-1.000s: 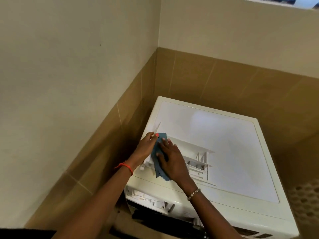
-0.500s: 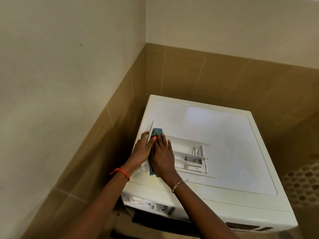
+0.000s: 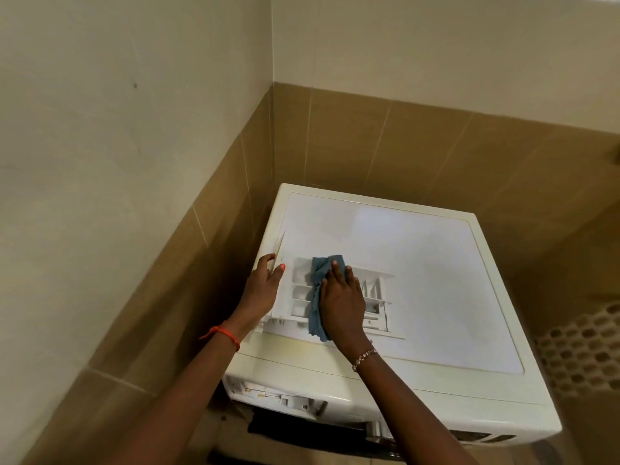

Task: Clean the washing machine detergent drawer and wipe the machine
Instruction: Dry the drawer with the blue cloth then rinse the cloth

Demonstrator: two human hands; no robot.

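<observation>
The left hand (image 3: 263, 290) clasps the left edge of the white plastic detergent drawer (image 3: 300, 290), thumb and fingers on either side of it. The right hand (image 3: 342, 300) lies flat with straight fingers, pressing a crumpled blue cloth (image 3: 323, 266) onto the drawer's compartments.

The drawer is out of the machine. It lies loose on the glossy top of the white washing machine (image 3: 419, 263), left of centre in the frame and near the machine's left and front edges.

The main risk is probably sliding. The top looks smooth, so a hard wiping stroke could push the drawer out of the left hand's hold. It could then go over the left edge into the gap by the tan tiled wall (image 3: 188, 263), or off the front above the open drawer slot (image 3: 275, 396).

The thin upright dividers at the drawer's right end look fragile, and the cloth could snag on them. A flat palm may also skim over residue in the compartment corners.
</observation>
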